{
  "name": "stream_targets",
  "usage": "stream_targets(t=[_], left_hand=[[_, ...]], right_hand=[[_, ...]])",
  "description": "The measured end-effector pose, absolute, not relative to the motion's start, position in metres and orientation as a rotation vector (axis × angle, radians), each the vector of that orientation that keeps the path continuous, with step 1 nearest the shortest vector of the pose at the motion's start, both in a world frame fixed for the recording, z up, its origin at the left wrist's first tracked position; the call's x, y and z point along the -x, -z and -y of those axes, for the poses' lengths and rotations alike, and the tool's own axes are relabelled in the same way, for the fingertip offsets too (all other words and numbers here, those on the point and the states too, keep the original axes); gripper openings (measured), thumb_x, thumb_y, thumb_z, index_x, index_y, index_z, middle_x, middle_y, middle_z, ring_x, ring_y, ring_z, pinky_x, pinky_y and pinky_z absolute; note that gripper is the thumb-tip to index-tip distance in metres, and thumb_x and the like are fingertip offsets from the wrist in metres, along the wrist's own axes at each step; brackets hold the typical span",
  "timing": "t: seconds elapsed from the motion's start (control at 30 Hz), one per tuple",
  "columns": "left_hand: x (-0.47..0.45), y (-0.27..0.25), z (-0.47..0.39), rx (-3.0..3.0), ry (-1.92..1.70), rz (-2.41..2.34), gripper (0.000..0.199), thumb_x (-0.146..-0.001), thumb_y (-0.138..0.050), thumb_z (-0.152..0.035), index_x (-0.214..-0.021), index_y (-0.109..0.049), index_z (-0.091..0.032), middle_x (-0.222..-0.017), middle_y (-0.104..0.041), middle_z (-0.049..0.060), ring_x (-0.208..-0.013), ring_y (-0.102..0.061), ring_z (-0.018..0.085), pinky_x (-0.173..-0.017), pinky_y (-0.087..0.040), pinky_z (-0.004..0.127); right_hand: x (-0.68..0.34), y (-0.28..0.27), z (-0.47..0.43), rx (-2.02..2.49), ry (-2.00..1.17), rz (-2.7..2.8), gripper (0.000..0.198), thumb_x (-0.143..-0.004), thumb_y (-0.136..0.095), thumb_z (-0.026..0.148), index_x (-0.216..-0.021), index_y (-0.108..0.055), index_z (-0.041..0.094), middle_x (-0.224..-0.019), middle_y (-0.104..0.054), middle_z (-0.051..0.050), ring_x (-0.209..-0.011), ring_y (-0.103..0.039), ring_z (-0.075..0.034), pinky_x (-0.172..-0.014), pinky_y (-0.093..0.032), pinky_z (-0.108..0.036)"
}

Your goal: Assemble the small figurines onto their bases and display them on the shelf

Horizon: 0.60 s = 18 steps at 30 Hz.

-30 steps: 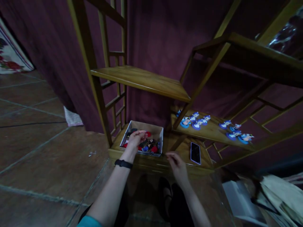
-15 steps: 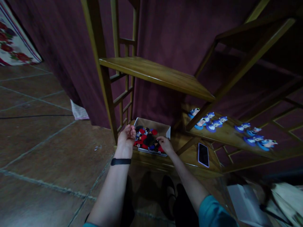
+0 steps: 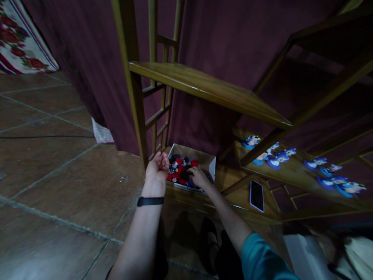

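Box [image 3: 210,163]: white, on the lowest shelf [image 3: 233,194], filled with red and black figures [image 3: 182,171].
Left hand [image 3: 157,169]: grip cupped at the box's left rim; contents indiscernible.
Right hand [image 3: 198,177]: fingers among the figures; grip unclear.
Surroundings: phone [image 3: 257,195] right of the box; blue figures [image 3: 274,157] on the shelf above; upright post [image 3: 136,97] just left.

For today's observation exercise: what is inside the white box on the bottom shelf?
The white box holds a heap of small red, blue and black figures. The right hand reaches in over them, and the left hand covers its near corner, so anything beneath is hidden.

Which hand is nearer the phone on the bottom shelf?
The right hand, reaching into the white box left of the phone. The left hand is at the box's far left edge.
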<state>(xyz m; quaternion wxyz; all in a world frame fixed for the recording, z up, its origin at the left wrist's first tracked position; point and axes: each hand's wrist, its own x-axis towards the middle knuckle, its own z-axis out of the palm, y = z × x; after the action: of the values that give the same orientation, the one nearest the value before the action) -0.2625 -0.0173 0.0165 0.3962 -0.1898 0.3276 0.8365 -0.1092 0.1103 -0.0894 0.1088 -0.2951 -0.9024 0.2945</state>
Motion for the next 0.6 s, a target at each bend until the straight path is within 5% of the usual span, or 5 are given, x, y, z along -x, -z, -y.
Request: stream_targets(t=[0.33,0.6], left_hand=[[0.265,-0.020,0.021,0.522,-2.129,-0.745,0.025,-0.078,-0.044,0.002,-0.091,-0.058,-0.013,-0.065,-0.060,0.001,-0.054,-0.060,0.007,-0.048,-0.049,0.015],[0.270,-0.017,0.023,0.502,-2.140,-0.723,0.025,-0.077,-0.042,0.003,-0.088,-0.057,-0.013,-0.066,-0.060,0.002,-0.056,-0.061,0.008,-0.050,-0.049,0.016]], right_hand=[[0.078,0.075,-0.126,1.125,-0.532,2.732,0.024,-0.080,-0.049,0.015,-0.098,-0.064,0.024,-0.104,-0.060,-0.004,-0.105,-0.049,-0.018,-0.094,-0.033,-0.033],[0.051,0.071,-0.120,1.038,-0.918,2.802,0.037,-0.067,-0.040,-0.001,-0.075,-0.071,0.019,-0.084,-0.067,-0.001,-0.081,-0.060,-0.013,-0.073,-0.043,-0.022]])
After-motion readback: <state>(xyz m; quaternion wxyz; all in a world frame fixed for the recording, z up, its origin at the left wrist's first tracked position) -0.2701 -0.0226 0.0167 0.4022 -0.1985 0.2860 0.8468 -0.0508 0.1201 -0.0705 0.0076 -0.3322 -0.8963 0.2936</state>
